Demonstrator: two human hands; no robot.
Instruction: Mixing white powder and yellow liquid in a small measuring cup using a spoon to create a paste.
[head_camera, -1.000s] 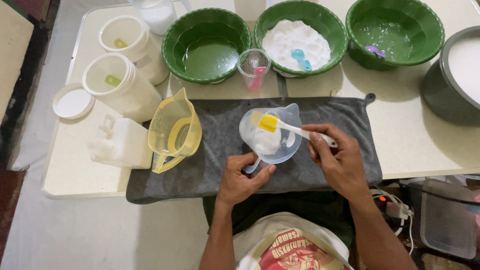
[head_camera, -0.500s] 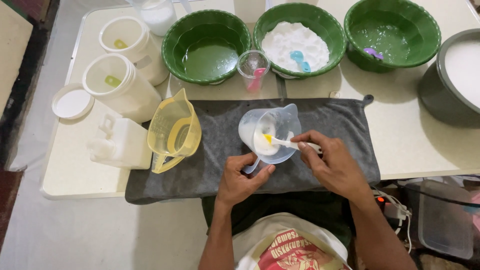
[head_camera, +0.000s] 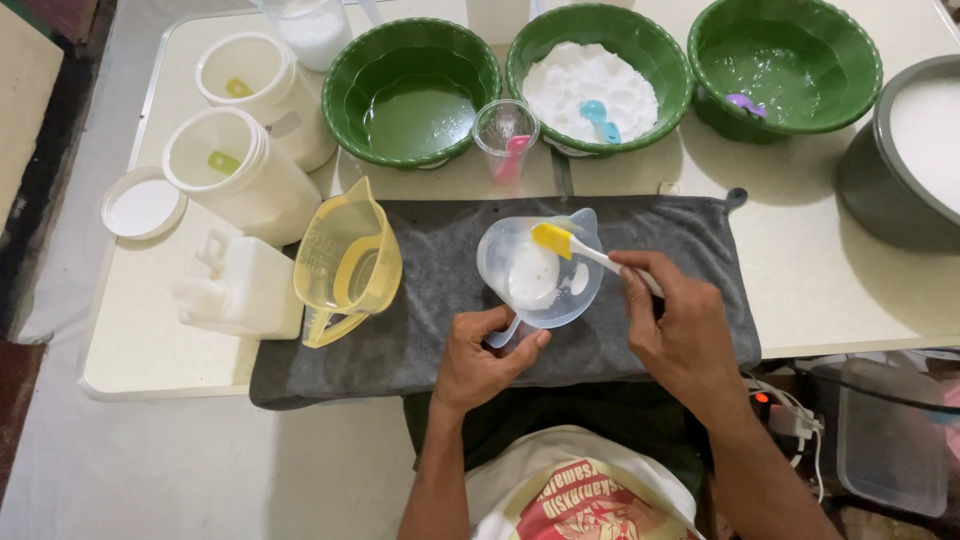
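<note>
Cream-coloured and low, the table (head_camera: 150, 340) is carrying a grey towel (head_camera: 440, 330) spread along its near edge, in front of a seated person.

On the middle of the towel a clear measuring cup (head_camera: 540, 268) is sitting with white paste inside. The left hand (head_camera: 487, 358) is pinching the cup's handle at its near side, thumb and fingers closed on it. The right hand (head_camera: 683, 332) is curled around the white handle of a small spatula (head_camera: 590, 255), whose yellow blade is resting inside the cup near its far rim.

Just left of the cup, a yellow measuring jug (head_camera: 347, 265) is lying tilted on the towel's left end. Beside it, toward the table's left edge, a white rectangular jug (head_camera: 240, 290) is standing, with two open white tubs (head_camera: 240, 170) and a loose white lid (head_camera: 143, 204) behind it.

Along the far edge three green bowls are lined up: the left bowl (head_camera: 412, 90) holding green liquid, the middle bowl (head_camera: 598, 75) holding white powder and a blue spoon, the right bowl (head_camera: 785, 65) holding pale liquid. A small clear cup (head_camera: 506, 135) with a pink spoon is standing between the first two. At the right edge a grey pot (head_camera: 880, 190) is showing white contents.
</note>
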